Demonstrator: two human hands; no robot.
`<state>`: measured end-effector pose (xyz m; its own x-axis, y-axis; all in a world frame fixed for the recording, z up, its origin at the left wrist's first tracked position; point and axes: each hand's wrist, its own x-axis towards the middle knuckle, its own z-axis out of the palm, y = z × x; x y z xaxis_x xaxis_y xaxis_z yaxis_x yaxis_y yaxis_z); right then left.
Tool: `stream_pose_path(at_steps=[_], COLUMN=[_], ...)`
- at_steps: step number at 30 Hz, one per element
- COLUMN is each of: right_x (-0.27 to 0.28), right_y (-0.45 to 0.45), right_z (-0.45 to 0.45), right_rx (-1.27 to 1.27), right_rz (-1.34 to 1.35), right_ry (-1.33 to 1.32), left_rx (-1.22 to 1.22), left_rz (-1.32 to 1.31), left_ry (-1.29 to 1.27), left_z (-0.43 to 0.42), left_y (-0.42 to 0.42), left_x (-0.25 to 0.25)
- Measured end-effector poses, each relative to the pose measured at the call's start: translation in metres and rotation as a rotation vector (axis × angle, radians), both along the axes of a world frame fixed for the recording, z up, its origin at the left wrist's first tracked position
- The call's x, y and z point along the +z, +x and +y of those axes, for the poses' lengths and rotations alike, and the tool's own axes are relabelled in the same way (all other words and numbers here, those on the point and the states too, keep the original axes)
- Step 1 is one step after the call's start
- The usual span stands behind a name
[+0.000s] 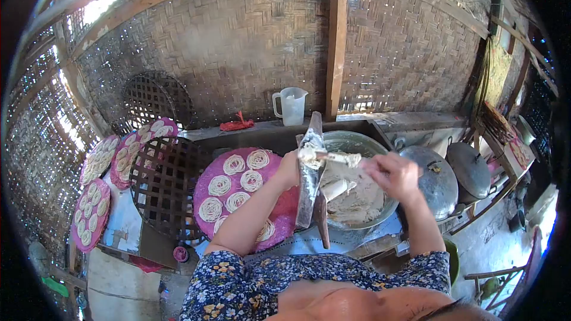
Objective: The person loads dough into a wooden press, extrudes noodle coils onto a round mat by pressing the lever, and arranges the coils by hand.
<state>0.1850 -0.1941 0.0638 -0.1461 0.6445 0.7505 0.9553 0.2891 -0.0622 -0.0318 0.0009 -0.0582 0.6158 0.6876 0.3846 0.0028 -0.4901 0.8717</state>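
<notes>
A wooden press (308, 193) smeared with pale dough stands between a pink round tray (203, 189) and a large metal basin (389, 202). My left hand (289, 169) is at the press's left side, its fingers partly hidden behind the wood. In my right hand (397, 175) is a dough-coated stick (345, 159), its far end at the dough on top of the press. Soft dough (357, 199) fills much of the basin, and a white cylinder (336, 190) leans there beside the press. Coiled noodle rounds (237, 202) lie on the pink tray.
Several more pink trays (93, 215) with coils and a dark woven rack (169, 187) are at the left. A measuring jug (292, 107) and red plastic (237, 123) stand by the wall. Metal lids (429, 178) lie right of the basin.
</notes>
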Motion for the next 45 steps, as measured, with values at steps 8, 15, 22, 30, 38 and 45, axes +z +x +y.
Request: stream_pose_path(at_steps=[8, 15, 22, 30, 38, 45], right_x=[0.087, 0.071, 0.089, -0.036, -0.035, -0.051], right_y=[-0.002, -0.044, -0.024, -0.035, -0.025, -0.026], right_z=[-0.008, 0.024, -0.014, 0.026, 0.011, 0.026], right_rx=[-0.002, 0.121, 0.027, -0.093, 0.072, -0.042], right_rz=[-0.445, -0.746, -0.452, 0.086, 0.368, 0.165], right_ry=[-0.101, -0.119, 0.079, 0.232, 0.052, 0.201], left_rx=[0.229, 0.298, 0.317, 0.066, -0.183, -0.098], left_rz=[0.316, 0.502, 0.325, -0.166, -0.405, -0.350], left_ry=[0.181, 0.152, 0.176, -0.185, -0.792, -0.498], left_z=[-0.054, -0.065, -0.024, -0.029, 0.007, -0.046], left_y=[0.004, 0.014, -0.016, 0.001, -0.001, 0.015], left_x=[0.060, 0.067, 0.032, 0.046, 0.007, 0.048])
